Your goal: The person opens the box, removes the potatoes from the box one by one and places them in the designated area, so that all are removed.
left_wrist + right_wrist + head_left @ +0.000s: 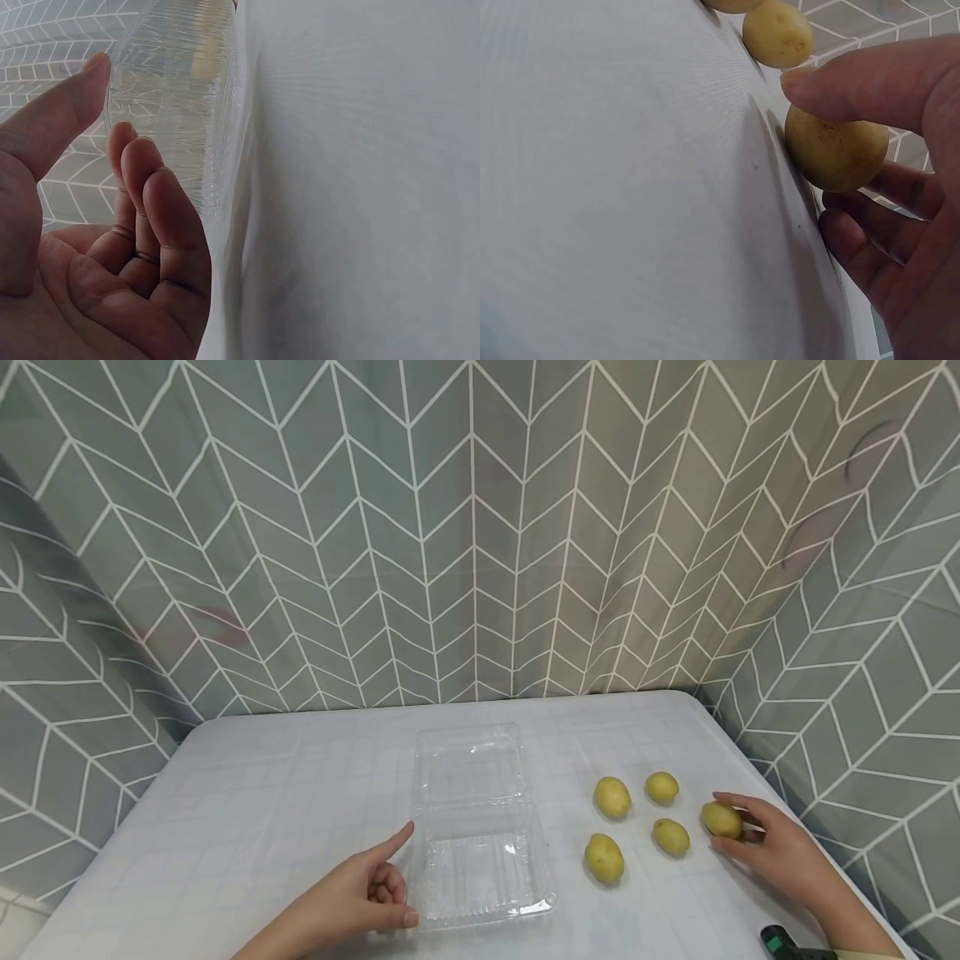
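A clear plastic clamshell container (480,872) lies opened out on the white table, its lid (470,766) folded back toward the far side. My left hand (352,893) is at the container's left edge, index finger and thumb extended, the other fingers bent inward. In the left wrist view, thumb and fingertips are right at the clear rim (109,97). Over on the right, my right hand (783,856) holds a yellow lemon (722,821) between thumb and fingers. The right wrist view shows the thumb across one side of this lemon (836,154), low by the tabletop.
Several more lemons lie between container and right hand: two nearer the container (612,797) (604,858), and two farther right (662,787) (671,837). A black device (787,943) is by the right wrist. Patterned curtains (480,543) surround the white-covered table (300,793).
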Tool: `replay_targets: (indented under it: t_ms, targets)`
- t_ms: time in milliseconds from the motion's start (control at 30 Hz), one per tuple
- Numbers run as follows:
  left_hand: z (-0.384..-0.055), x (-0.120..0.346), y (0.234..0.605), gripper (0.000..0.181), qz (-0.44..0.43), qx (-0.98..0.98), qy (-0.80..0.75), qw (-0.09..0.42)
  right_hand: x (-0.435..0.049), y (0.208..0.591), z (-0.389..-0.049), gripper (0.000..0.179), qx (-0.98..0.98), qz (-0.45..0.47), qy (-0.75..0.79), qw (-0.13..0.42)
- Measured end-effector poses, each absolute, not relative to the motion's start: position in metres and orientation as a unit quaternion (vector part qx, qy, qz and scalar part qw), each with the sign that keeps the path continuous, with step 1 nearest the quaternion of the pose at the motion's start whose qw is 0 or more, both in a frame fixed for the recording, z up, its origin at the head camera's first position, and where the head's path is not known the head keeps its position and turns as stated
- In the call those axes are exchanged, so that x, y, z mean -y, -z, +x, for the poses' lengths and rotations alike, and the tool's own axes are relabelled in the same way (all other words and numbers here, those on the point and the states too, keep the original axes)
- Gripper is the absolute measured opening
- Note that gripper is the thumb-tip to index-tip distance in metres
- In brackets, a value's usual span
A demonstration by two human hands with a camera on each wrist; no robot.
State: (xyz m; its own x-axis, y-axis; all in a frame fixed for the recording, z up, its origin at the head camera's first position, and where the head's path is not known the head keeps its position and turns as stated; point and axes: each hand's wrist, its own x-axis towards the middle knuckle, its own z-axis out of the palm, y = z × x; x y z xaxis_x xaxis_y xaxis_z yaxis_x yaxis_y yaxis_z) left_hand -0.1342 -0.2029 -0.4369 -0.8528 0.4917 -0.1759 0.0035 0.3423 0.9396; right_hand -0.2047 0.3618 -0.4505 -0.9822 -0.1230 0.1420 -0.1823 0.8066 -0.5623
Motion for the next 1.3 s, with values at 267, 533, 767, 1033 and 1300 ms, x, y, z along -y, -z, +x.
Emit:
replay_targets:
  t_ms: [267, 533, 767, 1033, 1300]
  targets:
    - [-0.1348, 0.2032, 0.4376, 0.104, 0.148, -0.787, -0.555, 0.226, -0.3615, 0.4495, -0.205, 0.075, 0.942, 0.074, -0.325, 0.036]
    - [-0.1349, 0.2049, 0.4365, 0.103, 0.166, -0.775, -0.568, 0.222, -0.3628, 0.4464, -0.2047, 0.068, 0.939, 0.064, -0.335, 0.054]
    - [-0.136, 0.2062, 0.4353, 0.1, 0.176, -0.762, -0.582, 0.224, -0.3607, 0.4455, -0.2039, 0.063, 0.942, 0.064, -0.327, 0.047]
    - [-0.1381, 0.2074, 0.4366, 0.097, 0.168, -0.755, -0.591, 0.23, -0.3617, 0.4479, -0.2044, 0.054, 0.944, 0.078, -0.313, 0.066]
    - [-0.1383, 0.2087, 0.437, 0.094, 0.157, -0.739, -0.61, 0.238, -0.3617, 0.447, -0.2029, 0.046, 0.946, 0.068, -0.309, 0.062]
